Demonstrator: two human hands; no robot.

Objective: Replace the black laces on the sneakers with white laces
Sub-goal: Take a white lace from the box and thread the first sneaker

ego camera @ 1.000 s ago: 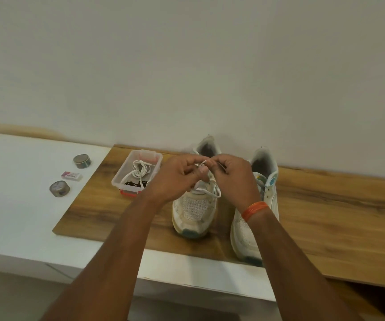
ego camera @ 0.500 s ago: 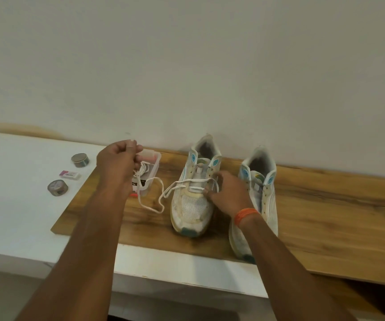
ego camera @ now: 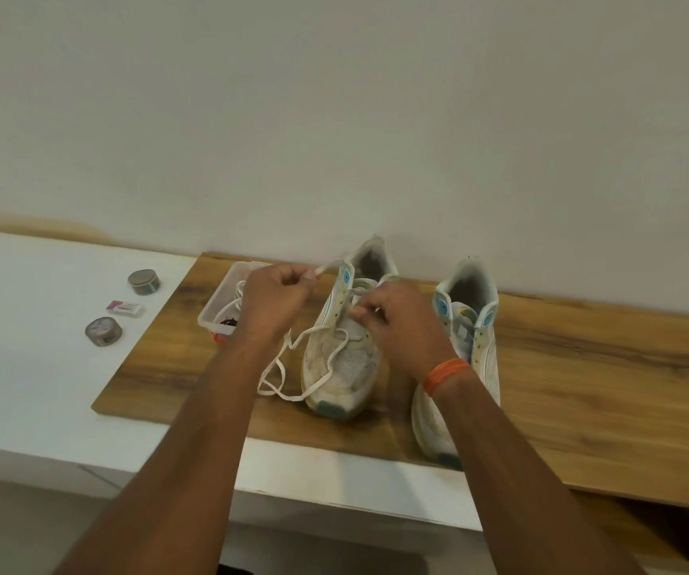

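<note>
Two white sneakers stand side by side on a wooden board point(ego camera: 583, 392). The left sneaker point(ego camera: 344, 367) has a white lace point(ego camera: 293, 367) threaded through its lower eyelets, with a slack loop lying on the board beside its toe. My left hand point(ego camera: 276, 300) pinches the lace's tip, raised just left of the shoe's collar. My right hand point(ego camera: 400, 321) pinches the lace over the shoe's upper eyelets. The right sneaker point(ego camera: 465, 325) shows no lace and is partly hidden behind my right forearm.
A clear plastic tub point(ego camera: 220, 307) holding another white lace and something black sits left of the sneakers, partly behind my left hand. On the white counter point(ego camera: 35, 367) lie two small round tins point(ego camera: 144, 281) point(ego camera: 103, 331) and a small packet point(ego camera: 125, 307). A wall rises close behind.
My left hand has come back from over the tub toward the left sneaker, carrying the lace tip. My right hand has shifted up from the shoe's side to its upper eyelets.
</note>
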